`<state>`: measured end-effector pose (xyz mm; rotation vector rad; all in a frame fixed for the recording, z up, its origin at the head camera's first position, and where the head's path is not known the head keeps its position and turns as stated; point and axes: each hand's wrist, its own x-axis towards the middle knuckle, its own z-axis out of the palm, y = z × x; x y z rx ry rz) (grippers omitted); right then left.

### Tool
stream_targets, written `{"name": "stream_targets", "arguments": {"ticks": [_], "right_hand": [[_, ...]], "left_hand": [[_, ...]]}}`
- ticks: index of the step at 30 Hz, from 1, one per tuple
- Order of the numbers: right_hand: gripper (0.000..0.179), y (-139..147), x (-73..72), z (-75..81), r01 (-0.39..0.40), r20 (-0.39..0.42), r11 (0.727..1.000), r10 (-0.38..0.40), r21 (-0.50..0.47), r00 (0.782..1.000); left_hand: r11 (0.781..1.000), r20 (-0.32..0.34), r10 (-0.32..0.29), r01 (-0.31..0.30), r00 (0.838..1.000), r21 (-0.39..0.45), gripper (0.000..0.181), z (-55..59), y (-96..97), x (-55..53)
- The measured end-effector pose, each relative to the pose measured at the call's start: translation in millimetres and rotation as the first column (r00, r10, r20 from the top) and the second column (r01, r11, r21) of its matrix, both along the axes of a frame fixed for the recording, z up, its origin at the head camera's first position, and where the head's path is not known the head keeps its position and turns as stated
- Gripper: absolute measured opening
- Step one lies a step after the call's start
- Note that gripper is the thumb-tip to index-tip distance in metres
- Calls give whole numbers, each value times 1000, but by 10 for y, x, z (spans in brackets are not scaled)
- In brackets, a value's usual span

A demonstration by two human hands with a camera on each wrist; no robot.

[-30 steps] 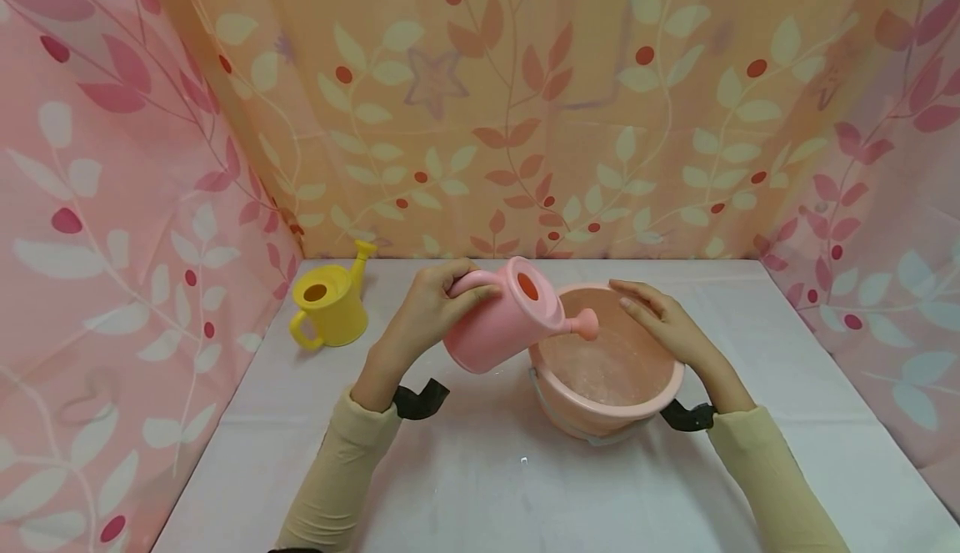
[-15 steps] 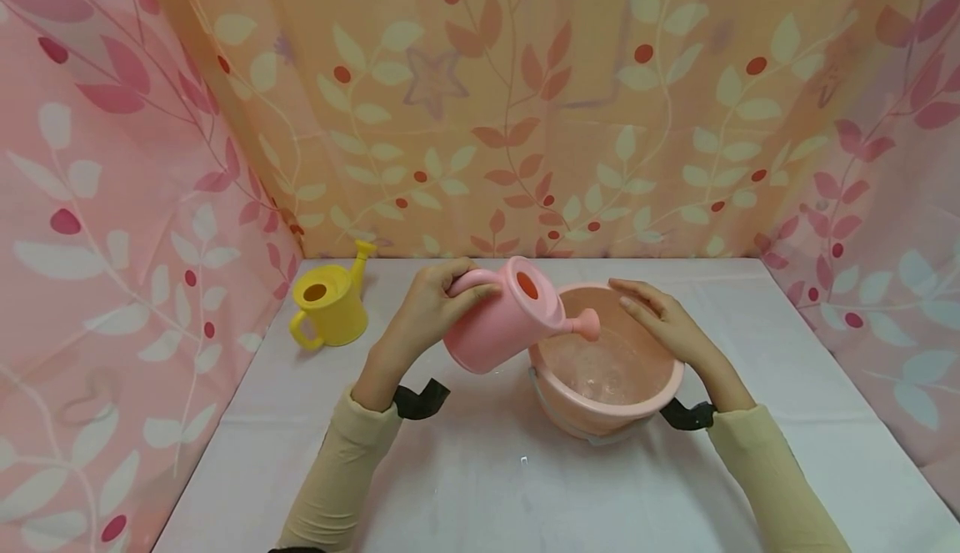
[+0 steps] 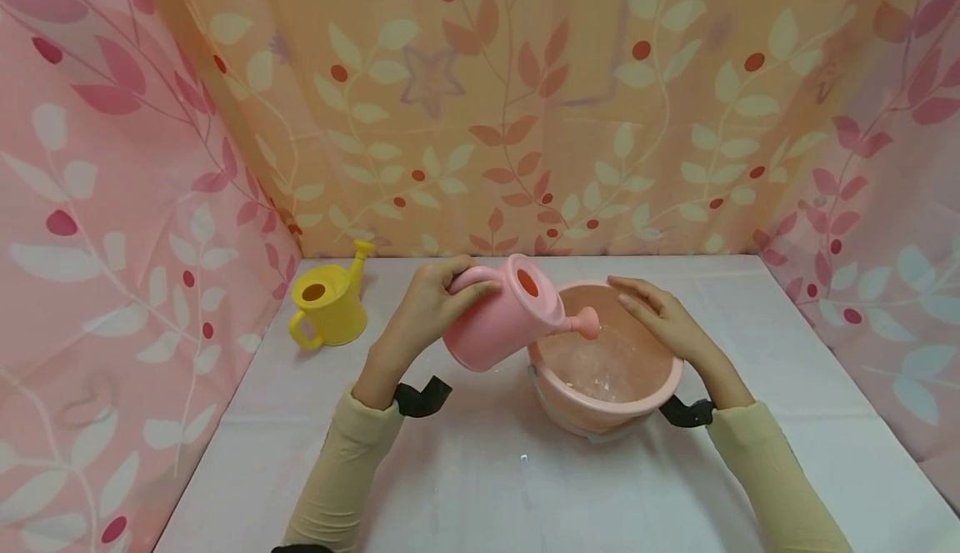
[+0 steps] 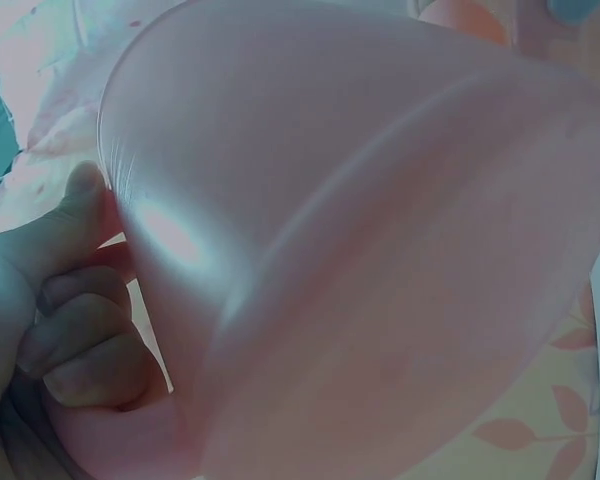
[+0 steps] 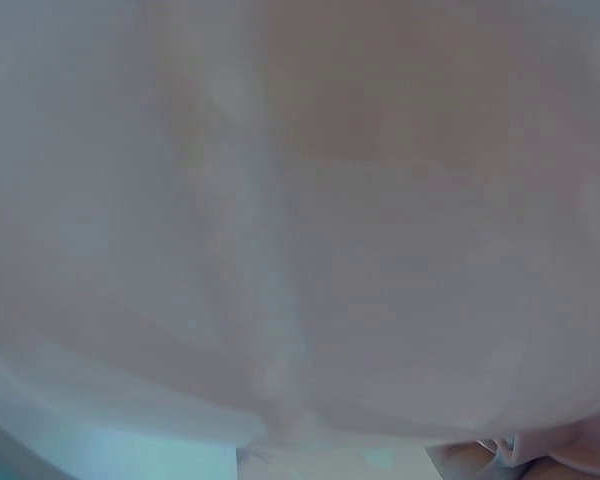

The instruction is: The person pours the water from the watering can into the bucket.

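In the head view my left hand (image 3: 435, 303) grips the handle of a pink watering can (image 3: 498, 324). The can tilts right, its round sprinkler head over a pale pink bucket (image 3: 611, 409). Bubbles and ripples show in the water (image 3: 600, 365) inside the bucket. My right hand (image 3: 663, 324) rests along the bucket's far right rim, fingers fairly straight. The left wrist view shows curled fingers (image 4: 90, 345) at the handle, the can's body (image 4: 310, 200) filling most of the picture. A blurred bucket wall (image 5: 400, 260) covers most of the right wrist view and hides nearly all of that hand.
A yellow watering can (image 3: 330, 315) stands upright at the back left of the white table (image 3: 480, 495). Patterned cloth (image 3: 480, 119) encloses the back and both sides. Small drops of water (image 3: 523, 459) lie in front of the bucket.
Both hands, the pink watering can and the bucket keep almost the same places. Bubbles on the water have shifted. The whole head view has moved very slightly.
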<state>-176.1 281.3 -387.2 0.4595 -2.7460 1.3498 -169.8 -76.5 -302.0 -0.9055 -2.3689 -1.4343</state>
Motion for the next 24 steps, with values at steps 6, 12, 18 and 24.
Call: {"name": "stream_targets", "arguments": {"ticks": [6,12,18,24], "right_hand": [[41,1,-1,-2,0,-4,1000,0,-9,1000],[41,-7,4,-4,-6,2,1000,6,-11,1000],[41,-10,3,1,-4,-1,1000,4,-7,1000],[41,-10,12,8,1,9,1000,0,-21,1000]], "left_hand": [[1000,-6,1,-1,1000,-10,23,20,14,-3],[1000,2,8,-8,1000,-22,25,26,17,0],[999,4,10,-10,1000,-33,25,33,20,1],[999,-24,2,-4,1000,-50,22,40,21,10]]}}
